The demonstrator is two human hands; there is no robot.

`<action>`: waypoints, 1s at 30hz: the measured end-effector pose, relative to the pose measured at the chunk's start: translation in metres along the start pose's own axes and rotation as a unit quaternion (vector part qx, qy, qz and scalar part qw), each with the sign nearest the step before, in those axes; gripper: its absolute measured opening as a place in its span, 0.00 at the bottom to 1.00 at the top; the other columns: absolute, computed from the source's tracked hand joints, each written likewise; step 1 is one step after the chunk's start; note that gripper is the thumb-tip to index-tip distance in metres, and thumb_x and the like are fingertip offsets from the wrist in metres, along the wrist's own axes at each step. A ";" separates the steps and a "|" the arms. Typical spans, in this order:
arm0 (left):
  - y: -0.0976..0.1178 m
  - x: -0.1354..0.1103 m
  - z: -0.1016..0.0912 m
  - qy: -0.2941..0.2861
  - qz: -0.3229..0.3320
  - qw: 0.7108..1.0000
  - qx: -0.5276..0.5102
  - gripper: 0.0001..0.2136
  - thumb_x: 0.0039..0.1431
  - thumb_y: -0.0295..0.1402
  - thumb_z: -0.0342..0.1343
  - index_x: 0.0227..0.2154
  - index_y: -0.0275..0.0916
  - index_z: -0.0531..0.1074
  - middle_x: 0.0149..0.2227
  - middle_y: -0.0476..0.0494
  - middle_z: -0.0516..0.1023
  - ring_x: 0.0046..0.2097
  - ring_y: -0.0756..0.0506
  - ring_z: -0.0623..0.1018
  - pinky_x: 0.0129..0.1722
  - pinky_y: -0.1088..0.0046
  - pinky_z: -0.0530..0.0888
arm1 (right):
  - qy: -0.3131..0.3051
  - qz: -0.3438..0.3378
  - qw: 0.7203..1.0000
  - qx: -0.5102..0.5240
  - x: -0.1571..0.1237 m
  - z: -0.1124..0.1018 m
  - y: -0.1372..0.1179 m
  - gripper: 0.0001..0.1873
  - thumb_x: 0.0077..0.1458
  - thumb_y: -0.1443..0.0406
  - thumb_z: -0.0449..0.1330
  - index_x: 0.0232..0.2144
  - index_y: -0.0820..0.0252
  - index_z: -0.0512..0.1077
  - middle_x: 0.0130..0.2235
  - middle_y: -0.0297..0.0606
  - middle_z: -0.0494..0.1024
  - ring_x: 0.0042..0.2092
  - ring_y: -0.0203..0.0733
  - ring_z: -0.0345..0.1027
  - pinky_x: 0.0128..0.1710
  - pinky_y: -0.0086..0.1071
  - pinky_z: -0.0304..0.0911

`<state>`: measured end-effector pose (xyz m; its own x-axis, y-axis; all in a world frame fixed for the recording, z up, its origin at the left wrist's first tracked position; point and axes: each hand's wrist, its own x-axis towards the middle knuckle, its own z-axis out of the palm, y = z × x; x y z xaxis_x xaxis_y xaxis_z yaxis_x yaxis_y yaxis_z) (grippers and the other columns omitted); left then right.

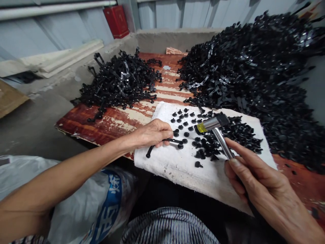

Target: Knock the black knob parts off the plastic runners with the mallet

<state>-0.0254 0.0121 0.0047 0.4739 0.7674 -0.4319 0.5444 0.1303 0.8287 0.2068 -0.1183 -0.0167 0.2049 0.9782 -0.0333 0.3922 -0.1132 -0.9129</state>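
My left hand [154, 133] is closed on a black jointed arm piece [174, 140], whose one end rests by a small round black part on the white cloth [162, 162]. In my right hand [259, 179] is a mallet [213, 124] with a metal head, a yellow face on one side and a black face on the other. Its head hangs over the cloth, apart from the arm piece. Several small black suction-cup-like parts [186, 124] stand spread out between the hands. A denser heap of them [243, 134] lies under and beyond the mallet.
A pile of black jointed pieces [122, 81] sits at the back left of the worn red board [137, 113]. A much larger black heap [254, 61] fills the right side. A white plastic sack [76, 200] stands low at left; a red box [116, 21] is by the wall.
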 end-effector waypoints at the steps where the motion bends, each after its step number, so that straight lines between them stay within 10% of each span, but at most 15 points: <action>1: 0.000 0.000 0.001 0.002 0.003 1.000 0.005 0.09 0.61 0.26 0.50 0.25 0.33 0.70 0.21 0.51 0.72 0.16 0.60 0.63 0.15 0.84 0.56 | -0.001 -0.005 1.000 0.000 0.001 0.000 0.001 0.26 0.57 0.52 0.57 0.56 0.54 0.70 0.18 0.27 0.63 0.17 0.32 0.54 0.12 0.24 0.52; 30: 0.001 0.005 -0.002 0.013 0.023 0.995 0.095 0.09 0.57 0.29 0.51 0.23 0.34 0.70 0.20 0.51 0.72 0.17 0.58 0.64 0.15 0.83 0.58 | 0.001 -0.090 0.994 -0.066 0.002 -0.004 0.008 0.23 0.60 0.56 0.54 0.55 0.54 0.70 0.20 0.29 0.72 0.15 0.32 0.56 0.10 0.22 0.53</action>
<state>-0.0235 0.0170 0.0043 0.4844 0.7867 -0.3827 0.6444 -0.0250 0.7643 0.2143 -0.1180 -0.0226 0.1218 0.9845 0.1264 0.5363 0.0419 -0.8430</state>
